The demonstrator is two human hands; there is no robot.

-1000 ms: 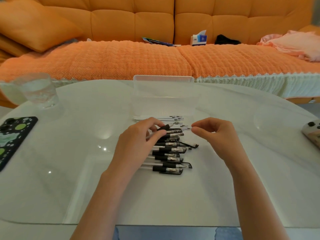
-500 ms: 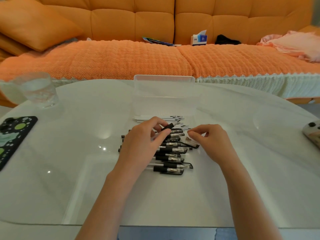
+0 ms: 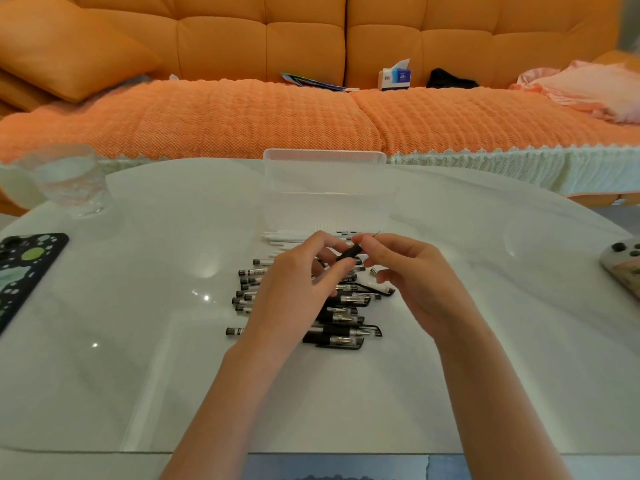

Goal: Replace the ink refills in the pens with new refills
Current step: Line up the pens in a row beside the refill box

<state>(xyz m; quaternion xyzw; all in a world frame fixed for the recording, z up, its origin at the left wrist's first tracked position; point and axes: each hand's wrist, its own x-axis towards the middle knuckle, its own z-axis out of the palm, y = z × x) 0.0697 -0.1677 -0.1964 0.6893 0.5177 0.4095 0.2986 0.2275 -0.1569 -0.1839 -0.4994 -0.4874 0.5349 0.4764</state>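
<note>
Here, left hand (image 3: 294, 282) and right hand (image 3: 412, 271) fingertips pinch 1 black pen (image 3: 349, 252) over the pen pile (image 3: 343, 317).

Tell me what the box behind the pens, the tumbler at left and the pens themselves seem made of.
Box: frosted translucent plastic, probably; the table shows dimly through its ribbed wall. Tumbler: clear textured glass, possibly acrylic; it glints. Pens: clear glossy plastic barrels, metallic tips, matte black grips, likely rubber, as on the held pen.
</note>
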